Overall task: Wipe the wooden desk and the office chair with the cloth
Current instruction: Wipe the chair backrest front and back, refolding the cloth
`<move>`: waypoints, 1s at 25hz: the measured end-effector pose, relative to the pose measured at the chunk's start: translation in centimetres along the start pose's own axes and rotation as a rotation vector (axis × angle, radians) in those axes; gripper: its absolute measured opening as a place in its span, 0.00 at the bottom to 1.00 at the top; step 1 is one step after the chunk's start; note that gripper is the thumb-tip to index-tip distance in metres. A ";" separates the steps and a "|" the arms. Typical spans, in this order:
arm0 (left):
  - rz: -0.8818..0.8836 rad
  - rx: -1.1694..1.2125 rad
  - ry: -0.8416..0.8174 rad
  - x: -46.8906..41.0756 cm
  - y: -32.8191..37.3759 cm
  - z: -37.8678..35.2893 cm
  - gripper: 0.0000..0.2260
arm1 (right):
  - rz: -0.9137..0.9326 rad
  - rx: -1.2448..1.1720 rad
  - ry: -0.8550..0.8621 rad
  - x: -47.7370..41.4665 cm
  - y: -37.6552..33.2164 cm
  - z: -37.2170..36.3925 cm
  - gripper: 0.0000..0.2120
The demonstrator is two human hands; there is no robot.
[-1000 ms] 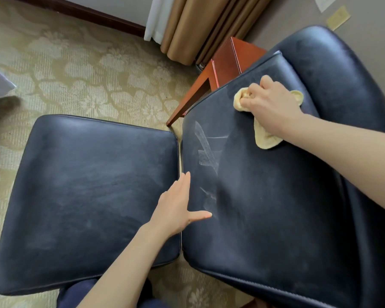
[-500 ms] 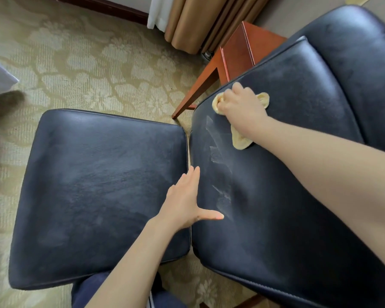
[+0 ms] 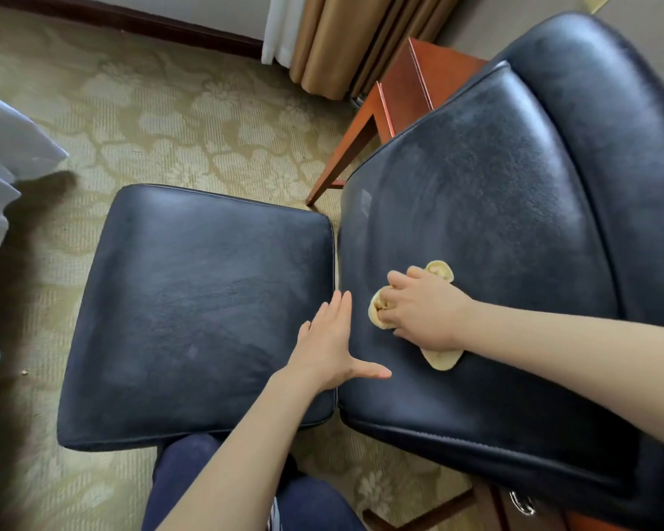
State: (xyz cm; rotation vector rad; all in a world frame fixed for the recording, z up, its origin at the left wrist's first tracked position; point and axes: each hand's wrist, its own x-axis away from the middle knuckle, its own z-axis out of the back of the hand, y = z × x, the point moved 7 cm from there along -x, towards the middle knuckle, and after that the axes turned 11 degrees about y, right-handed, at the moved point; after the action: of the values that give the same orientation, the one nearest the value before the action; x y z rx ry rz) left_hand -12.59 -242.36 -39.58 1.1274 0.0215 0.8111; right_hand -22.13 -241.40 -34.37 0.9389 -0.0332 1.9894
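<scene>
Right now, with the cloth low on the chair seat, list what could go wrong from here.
1. The cloth is bunched under the right grip, so it may wipe only a narrow strip and leave greyish haze on the chair seat.
2. The left grip rests flat at the seat's edge, thumb on the seat, close to the cloth; a stroke that way could bump it.

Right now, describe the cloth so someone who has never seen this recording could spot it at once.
Start at the chair seat, the right one of the two dark leather cushions. Near its left edge the right hand grips a bunched pale yellow cloth, which peeks out around the hand. It is the only light, soft thing on the dark leather.
</scene>
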 end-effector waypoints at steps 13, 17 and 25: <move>0.013 0.086 0.011 -1.1 -0.3 -1.2 0.58 | -0.163 0.249 -0.023 2.9 14.4 4.9 0.13; 0.068 0.122 -0.140 -1.6 0.0 -4.0 0.60 | -0.376 0.209 0.116 -0.8 17.0 5.0 0.14; 0.116 0.221 -0.184 -2.3 -0.7 -6.4 0.60 | -0.578 0.188 0.250 -9.1 17.6 3.2 0.11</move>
State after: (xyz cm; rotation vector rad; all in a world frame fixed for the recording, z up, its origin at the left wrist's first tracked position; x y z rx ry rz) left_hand -16.45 -238.76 -44.02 1.4197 -0.1106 0.8187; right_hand -30.53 -259.47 -32.07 0.7036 0.5169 1.5657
